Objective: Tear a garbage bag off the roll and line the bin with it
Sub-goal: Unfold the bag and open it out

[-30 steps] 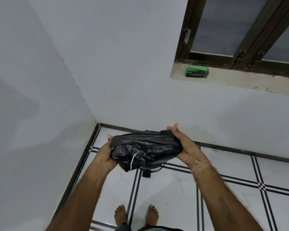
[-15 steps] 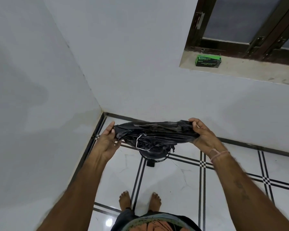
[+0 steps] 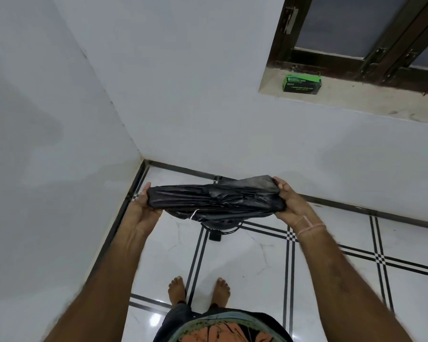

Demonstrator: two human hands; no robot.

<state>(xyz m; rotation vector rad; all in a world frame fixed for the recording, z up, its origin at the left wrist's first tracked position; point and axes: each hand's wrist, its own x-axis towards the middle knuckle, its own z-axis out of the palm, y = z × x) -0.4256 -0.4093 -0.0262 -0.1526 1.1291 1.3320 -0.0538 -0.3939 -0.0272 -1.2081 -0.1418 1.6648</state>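
Observation:
A black garbage bag [image 3: 215, 198] is stretched wide between my two hands above the floor. My left hand [image 3: 143, 206] holds its left end, with the thumb on the near side. My right hand [image 3: 286, 201] grips its right end, fingers curled over the top edge. A thin white string [image 3: 194, 214] hangs from the bag's lower edge. Under the bag stands a dark bin [image 3: 218, 225], mostly hidden; only its lower rim and a small pedal [image 3: 215, 236] show. The green box of garbage bags [image 3: 302, 83] sits on the window sill at the upper right.
The bin stands near a room corner, with white walls to the left and behind. The floor is glossy white tile [image 3: 245, 262] with black stripes. My bare feet [image 3: 199, 290] stand just in front of the bin. A dark-framed window [image 3: 371, 38] is above the sill.
The bag has gone from a bunched bundle to a wide, flat stretch as my hands moved apart. The view tilted down, so my feet and shorts show more.

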